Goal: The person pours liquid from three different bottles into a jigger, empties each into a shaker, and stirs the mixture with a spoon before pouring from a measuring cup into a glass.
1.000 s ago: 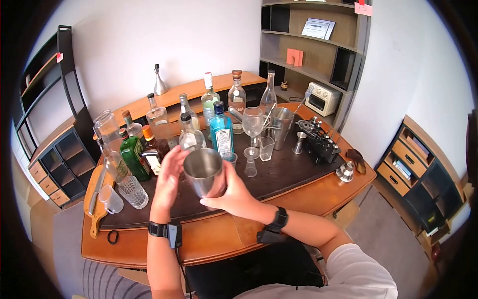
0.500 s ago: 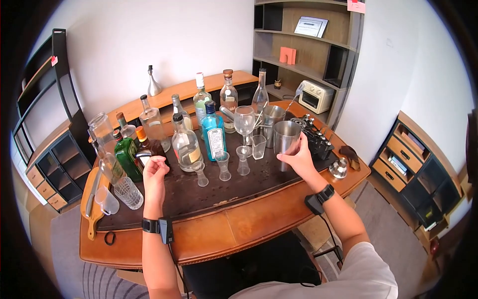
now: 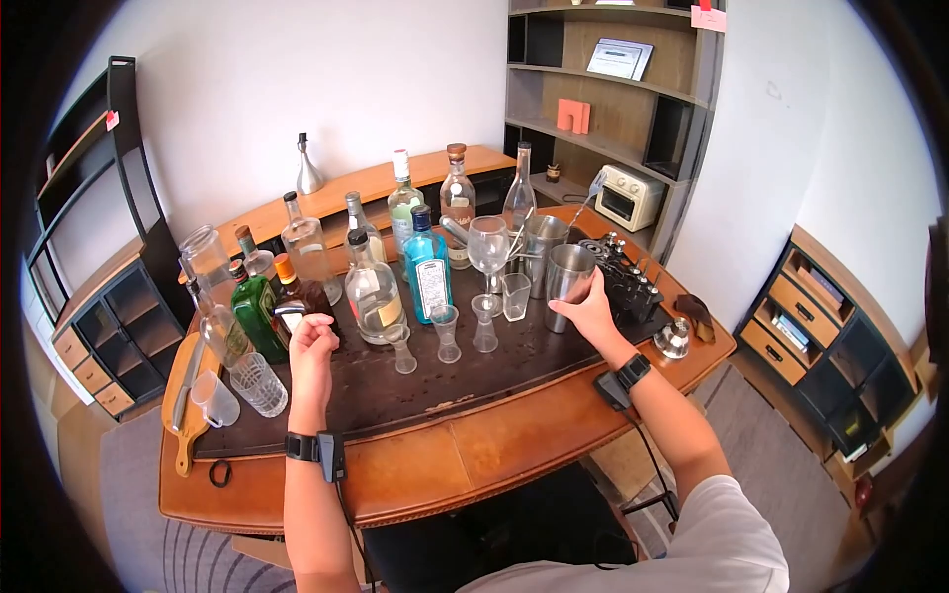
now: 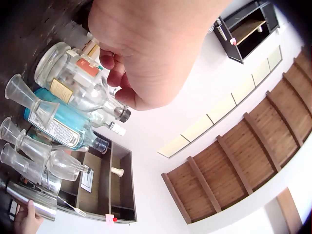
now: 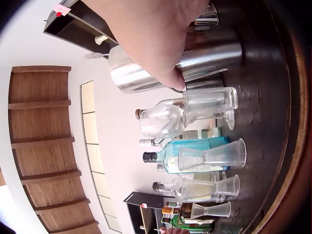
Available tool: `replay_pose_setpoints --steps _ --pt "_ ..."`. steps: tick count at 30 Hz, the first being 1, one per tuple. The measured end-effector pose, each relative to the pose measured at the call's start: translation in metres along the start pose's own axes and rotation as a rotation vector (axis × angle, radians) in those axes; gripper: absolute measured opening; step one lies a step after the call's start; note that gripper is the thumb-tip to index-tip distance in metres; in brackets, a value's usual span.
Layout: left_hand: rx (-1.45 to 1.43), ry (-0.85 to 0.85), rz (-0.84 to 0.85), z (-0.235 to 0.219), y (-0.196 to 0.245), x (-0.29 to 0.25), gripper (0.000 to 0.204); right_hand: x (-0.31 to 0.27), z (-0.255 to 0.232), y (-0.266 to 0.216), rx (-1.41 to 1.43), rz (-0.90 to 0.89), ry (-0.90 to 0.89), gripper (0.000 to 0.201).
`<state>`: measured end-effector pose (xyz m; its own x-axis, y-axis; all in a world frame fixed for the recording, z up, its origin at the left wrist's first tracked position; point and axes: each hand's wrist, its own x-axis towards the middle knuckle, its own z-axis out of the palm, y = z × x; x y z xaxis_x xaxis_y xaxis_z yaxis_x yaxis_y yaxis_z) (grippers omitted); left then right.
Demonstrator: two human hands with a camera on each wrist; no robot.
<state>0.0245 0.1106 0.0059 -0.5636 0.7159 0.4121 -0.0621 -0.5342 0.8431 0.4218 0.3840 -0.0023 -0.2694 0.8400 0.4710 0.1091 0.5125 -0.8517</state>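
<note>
While the right hand [image 3: 591, 310] grips a steel shaker tin [image 3: 565, 282] from its right side, right of the frame's centre, the tin is upright, mouth upward, just in front of a second metal tin [image 3: 535, 269]. Whether its base touches the dark mat [image 3: 474, 390], I cannot tell. Left of centre, well apart, the loosely curled left hand [image 3: 313, 348] holds nothing visible.

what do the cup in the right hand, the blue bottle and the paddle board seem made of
The cup in the right hand: probably stainless steel, polished, given its silvery streaked reflections. The blue bottle: likely glossy glass, from its translucent body and shine; plastic is possible. The paddle board: seemingly smooth wood, judging by its warm tan colour.
</note>
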Motion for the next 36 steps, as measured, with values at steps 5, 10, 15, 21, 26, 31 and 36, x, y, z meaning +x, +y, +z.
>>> replay_pose_setpoints --steps 5,10,15,21,26,31,36 --pt "0.059 -0.001 0.01 0.002 0.0 -0.001 0.027 0.003 0.003 0.021 -0.052 -0.018 0.044 0.116" --pt "0.093 0.016 0.0 0.009 0.003 -0.004 0.021 0.001 0.005 0.018 -0.082 0.07 0.052 0.107" --pt "0.027 -0.076 -0.002 0.011 0.016 -0.007 0.011 -0.009 0.01 0.018 -0.027 -0.049 0.046 0.101" --pt "0.035 -0.112 -0.01 0.014 0.012 -0.008 0.008 -0.043 0.016 -0.041 0.158 -0.075 -0.087 0.091" --pt "0.226 -0.106 -0.085 0.016 -0.015 -0.006 0.008 -0.069 0.038 -0.14 0.333 -0.061 -0.296 0.091" --pt "0.785 -0.147 -0.089 0.012 -0.047 -0.009 0.011 -0.058 0.097 -0.206 0.424 -0.111 -0.516 0.094" --pt "0.781 -0.449 -0.096 0.019 -0.061 -0.017 0.015 -0.041 0.18 -0.248 0.213 -0.324 -0.538 0.103"
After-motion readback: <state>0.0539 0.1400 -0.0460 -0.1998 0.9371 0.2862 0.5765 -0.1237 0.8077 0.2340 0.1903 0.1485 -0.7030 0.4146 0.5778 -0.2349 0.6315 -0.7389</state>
